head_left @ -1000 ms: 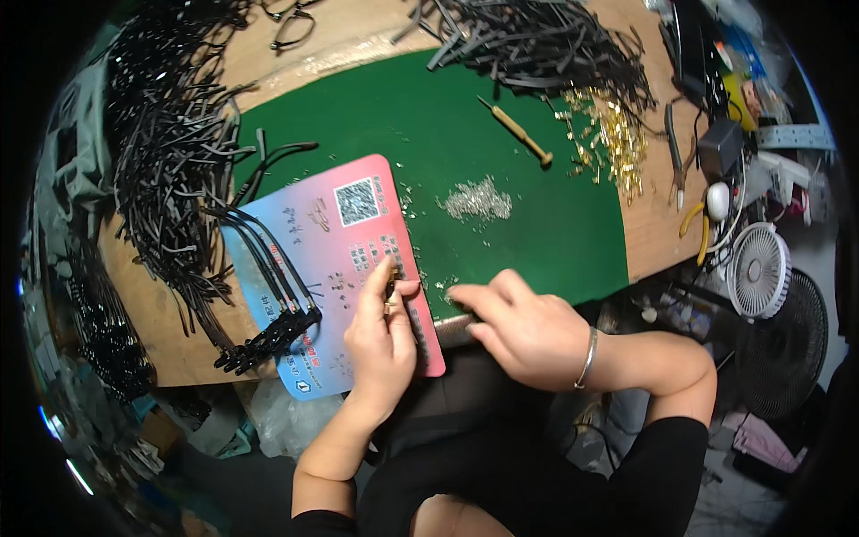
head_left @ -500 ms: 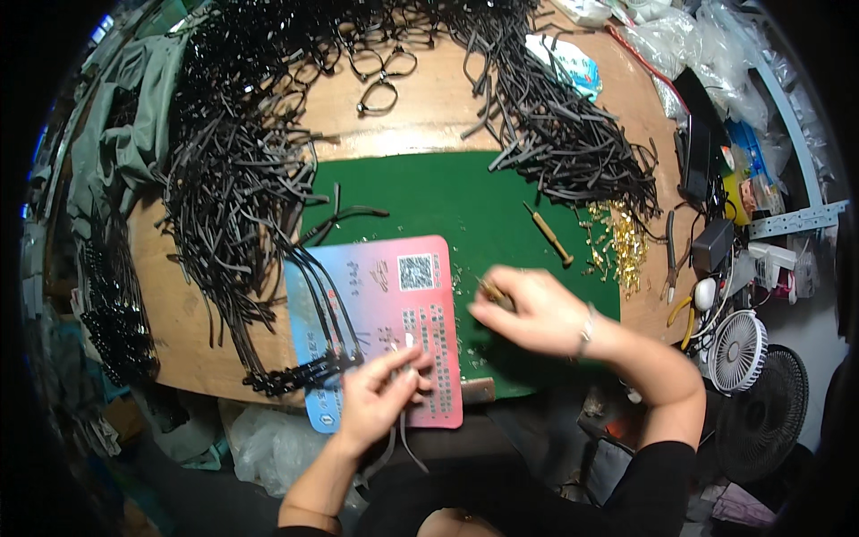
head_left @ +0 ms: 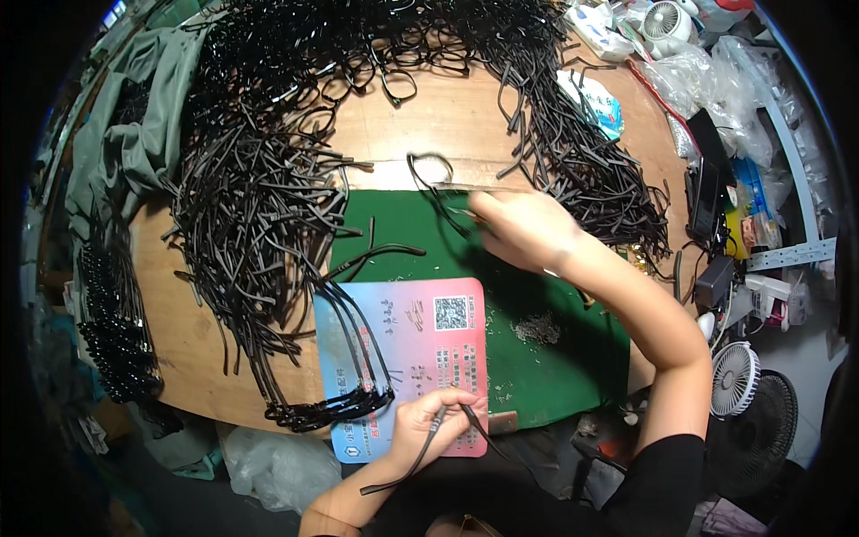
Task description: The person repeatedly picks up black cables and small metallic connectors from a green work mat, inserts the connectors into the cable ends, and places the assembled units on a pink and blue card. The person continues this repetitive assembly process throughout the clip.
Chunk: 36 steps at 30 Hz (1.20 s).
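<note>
My left hand (head_left: 434, 421) is closed on dark glasses temples (head_left: 419, 467), which stick out on both sides of the fingers over the front edge of the printed mat (head_left: 407, 358). My right hand (head_left: 519, 228) reaches to the far edge of the green mat (head_left: 573, 367), its fingers closed round a thin brass-coloured screwdriver mostly hidden in the grip. Just left of its fingertips is a black glasses frame (head_left: 431, 170), tilted across the mat's far edge; whether the fingers touch it I cannot tell. Several black frames with temples (head_left: 331, 410) lie together on the printed mat's left side.
Heaps of dark temples stand left (head_left: 242, 206) and right (head_left: 591, 170), with black frames (head_left: 358, 54) at the back. Tiny pale parts (head_left: 537, 328) lie on the green mat. Plastic bags (head_left: 707, 85), fans (head_left: 735, 378) and a grey cloth (head_left: 148, 116) surround the table.
My right hand has moved forward and left to the glasses frame, with its forearm over the mat. My left hand now holds temples spread to both sides. The view has shifted slightly.
</note>
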Available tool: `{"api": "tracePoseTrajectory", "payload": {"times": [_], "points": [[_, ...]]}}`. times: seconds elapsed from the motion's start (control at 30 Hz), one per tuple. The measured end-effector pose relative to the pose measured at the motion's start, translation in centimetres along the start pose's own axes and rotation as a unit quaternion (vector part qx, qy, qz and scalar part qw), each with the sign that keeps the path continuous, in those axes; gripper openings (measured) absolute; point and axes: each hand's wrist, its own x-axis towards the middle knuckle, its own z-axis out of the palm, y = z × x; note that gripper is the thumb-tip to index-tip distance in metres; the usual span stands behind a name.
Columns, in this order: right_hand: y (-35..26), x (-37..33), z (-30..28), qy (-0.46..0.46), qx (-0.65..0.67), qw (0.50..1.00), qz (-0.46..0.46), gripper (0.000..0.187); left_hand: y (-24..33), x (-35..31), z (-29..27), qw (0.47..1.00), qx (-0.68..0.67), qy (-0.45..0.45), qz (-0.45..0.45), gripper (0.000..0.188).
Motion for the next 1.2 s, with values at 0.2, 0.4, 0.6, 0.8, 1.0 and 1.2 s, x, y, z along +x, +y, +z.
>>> {"api": "tracePoseTrajectory", "payload": {"times": [0.2, 0.4, 0.6, 0.8, 1.0, 1.2], "points": [[1.4, -6.2, -1.0, -0.072, -0.056, 0.992, 0.087, 0.016, 0.0, 0.9, -0.5, 0.978, 0.204, -0.045, -0.010, 0.013], [-3.7, -1.8, 2.9, -0.032, -0.071, 0.995, 0.068, 0.014, -1.4, 1.4, 0.2, 0.879, 0.414, 0.073, 0.224, 0.005], [-2.3, -3.8, 2.5, 0.085, 0.045, 0.994, 0.041, 0.015, -3.0, 0.7, 0.1, 0.886, 0.385, 0.085, 0.244, 0.007], [-9.4, -17.1, -0.3, 0.061, 0.160, 0.978, -0.122, 0.014, -2.5, -0.4, 0.1, 0.962, 0.216, 0.159, 0.045, 0.011], [-12.4, -19.9, 8.9, 0.079, 0.135, 0.974, -0.165, 0.011, -1.2, -0.4, 1.9, 0.977, 0.168, 0.130, 0.036, 0.007], [-10.3, -19.9, 8.4, 0.020, 0.295, 0.944, -0.143, 0.028, -2.4, 0.4, 1.9, 0.978, 0.166, 0.128, 0.023, 0.008]]}}
